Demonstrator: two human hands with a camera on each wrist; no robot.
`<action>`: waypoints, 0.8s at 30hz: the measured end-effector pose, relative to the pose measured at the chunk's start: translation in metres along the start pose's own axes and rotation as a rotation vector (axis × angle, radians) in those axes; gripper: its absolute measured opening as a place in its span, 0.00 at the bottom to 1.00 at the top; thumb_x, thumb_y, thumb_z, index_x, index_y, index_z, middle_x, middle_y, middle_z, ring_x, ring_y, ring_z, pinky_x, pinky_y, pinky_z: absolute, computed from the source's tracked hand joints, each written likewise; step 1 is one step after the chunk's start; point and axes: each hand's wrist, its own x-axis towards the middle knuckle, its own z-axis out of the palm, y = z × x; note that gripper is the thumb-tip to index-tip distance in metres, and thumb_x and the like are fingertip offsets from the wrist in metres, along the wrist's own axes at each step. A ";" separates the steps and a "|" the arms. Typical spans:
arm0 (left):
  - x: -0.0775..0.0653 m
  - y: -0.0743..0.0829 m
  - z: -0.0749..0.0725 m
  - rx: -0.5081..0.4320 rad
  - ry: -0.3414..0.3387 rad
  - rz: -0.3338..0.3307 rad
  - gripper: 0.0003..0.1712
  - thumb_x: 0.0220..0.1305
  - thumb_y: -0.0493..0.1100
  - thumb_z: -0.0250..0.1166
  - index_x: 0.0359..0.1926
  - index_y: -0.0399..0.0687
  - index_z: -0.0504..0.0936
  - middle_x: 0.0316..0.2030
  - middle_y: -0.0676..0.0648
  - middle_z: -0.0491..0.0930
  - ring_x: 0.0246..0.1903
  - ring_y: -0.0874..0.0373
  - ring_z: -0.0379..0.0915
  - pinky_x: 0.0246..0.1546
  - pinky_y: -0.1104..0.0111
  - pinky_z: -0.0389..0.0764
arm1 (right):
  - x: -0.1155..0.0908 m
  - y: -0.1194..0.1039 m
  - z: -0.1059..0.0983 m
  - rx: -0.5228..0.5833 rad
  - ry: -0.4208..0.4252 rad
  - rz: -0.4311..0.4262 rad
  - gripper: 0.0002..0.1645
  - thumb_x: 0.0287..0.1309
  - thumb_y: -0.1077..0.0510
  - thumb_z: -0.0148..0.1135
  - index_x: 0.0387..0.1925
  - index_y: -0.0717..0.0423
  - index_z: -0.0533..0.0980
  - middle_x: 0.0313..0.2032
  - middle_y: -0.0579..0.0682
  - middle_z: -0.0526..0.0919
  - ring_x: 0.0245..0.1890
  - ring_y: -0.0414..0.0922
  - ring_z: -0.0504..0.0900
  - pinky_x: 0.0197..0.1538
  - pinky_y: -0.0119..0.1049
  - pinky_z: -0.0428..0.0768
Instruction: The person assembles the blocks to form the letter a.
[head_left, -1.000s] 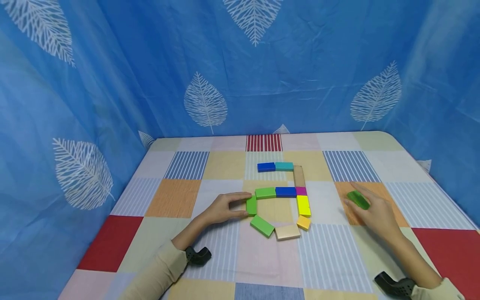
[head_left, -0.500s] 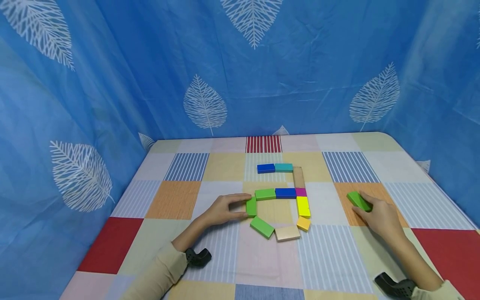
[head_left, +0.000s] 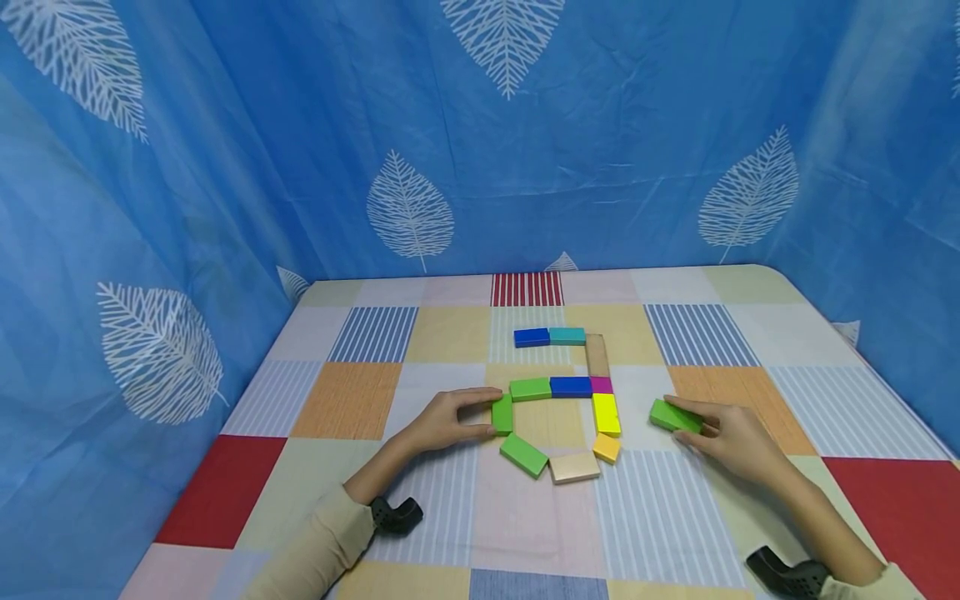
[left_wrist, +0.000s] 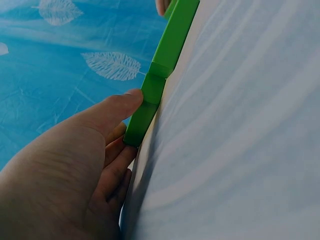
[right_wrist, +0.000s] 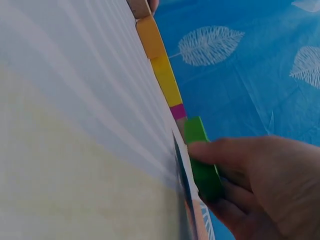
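Note:
Colored blocks lie in a winding outline on the patchwork tablecloth [head_left: 547, 533]. My left hand [head_left: 442, 417] holds an upright-lying green block [head_left: 502, 414] at the outline's left side, thumb at its near end and index finger at its far end. Another green block [head_left: 530, 389] adjoins it at the back, and a slanted green block [head_left: 523, 455] lies in front. To the right of the outline, my right hand [head_left: 738, 437] pinches a separate green block [head_left: 675, 416] between thumb and fingers. The right wrist view shows this green block [right_wrist: 202, 160] apart from the row, seemingly just above the cloth.
Also in the outline are a blue block [head_left: 572, 387], a magenta block [head_left: 601, 385], a yellow block [head_left: 607, 414], an orange block [head_left: 607, 448], wooden blocks [head_left: 574, 467], a teal block [head_left: 567, 336] and another blue block [head_left: 532, 337]. A blue leaf-print curtain [head_left: 585, 167] surrounds the table.
My right hand has turned the green block and carried it leftward, closer to the outline. The left hand and the laid blocks stay where they were.

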 end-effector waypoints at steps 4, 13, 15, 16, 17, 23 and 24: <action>0.000 0.000 0.001 0.001 0.005 0.001 0.32 0.53 0.51 0.69 0.59 0.51 0.74 0.59 0.52 0.71 0.61 0.60 0.62 0.60 0.66 0.64 | -0.001 -0.006 0.006 0.078 -0.111 -0.057 0.28 0.44 0.59 0.72 0.51 0.54 0.78 0.46 0.57 0.81 0.45 0.55 0.79 0.43 0.44 0.80; 0.000 0.002 0.000 0.010 0.006 0.005 0.31 0.53 0.49 0.69 0.59 0.50 0.74 0.58 0.52 0.71 0.60 0.60 0.62 0.60 0.66 0.63 | -0.005 -0.012 0.015 0.106 -0.179 -0.117 0.28 0.46 0.53 0.71 0.52 0.50 0.78 0.47 0.48 0.81 0.47 0.49 0.79 0.46 0.43 0.79; 0.000 0.002 0.000 0.011 0.005 0.004 0.31 0.53 0.49 0.70 0.59 0.50 0.74 0.58 0.51 0.71 0.60 0.60 0.62 0.60 0.66 0.63 | -0.005 -0.013 0.017 0.104 -0.188 -0.119 0.28 0.47 0.52 0.70 0.52 0.50 0.78 0.48 0.48 0.81 0.47 0.49 0.79 0.46 0.44 0.78; 0.000 0.002 0.000 0.012 0.004 0.004 0.31 0.53 0.49 0.69 0.59 0.50 0.74 0.58 0.51 0.71 0.60 0.59 0.62 0.60 0.66 0.63 | -0.005 -0.013 0.017 0.101 -0.190 -0.120 0.28 0.47 0.51 0.70 0.53 0.50 0.77 0.48 0.47 0.81 0.47 0.49 0.79 0.46 0.44 0.78; 0.000 0.002 0.000 0.012 0.005 0.003 0.31 0.53 0.49 0.69 0.59 0.50 0.74 0.58 0.51 0.71 0.60 0.59 0.62 0.60 0.66 0.63 | -0.004 -0.013 0.018 0.098 -0.186 -0.124 0.28 0.47 0.51 0.70 0.53 0.50 0.77 0.48 0.47 0.81 0.47 0.49 0.79 0.46 0.44 0.78; -0.001 0.002 0.002 0.018 0.000 -0.006 0.31 0.53 0.50 0.69 0.59 0.50 0.74 0.59 0.51 0.71 0.61 0.60 0.62 0.61 0.65 0.63 | -0.004 -0.013 0.022 0.078 -0.160 -0.168 0.27 0.49 0.50 0.69 0.53 0.51 0.77 0.49 0.47 0.80 0.47 0.49 0.79 0.45 0.44 0.79; -0.001 0.002 0.002 0.020 -0.001 -0.006 0.31 0.53 0.49 0.69 0.59 0.50 0.74 0.59 0.51 0.71 0.61 0.60 0.62 0.61 0.65 0.63 | -0.004 -0.013 0.023 0.076 -0.157 -0.175 0.27 0.49 0.50 0.69 0.53 0.51 0.77 0.49 0.46 0.80 0.47 0.49 0.79 0.45 0.44 0.79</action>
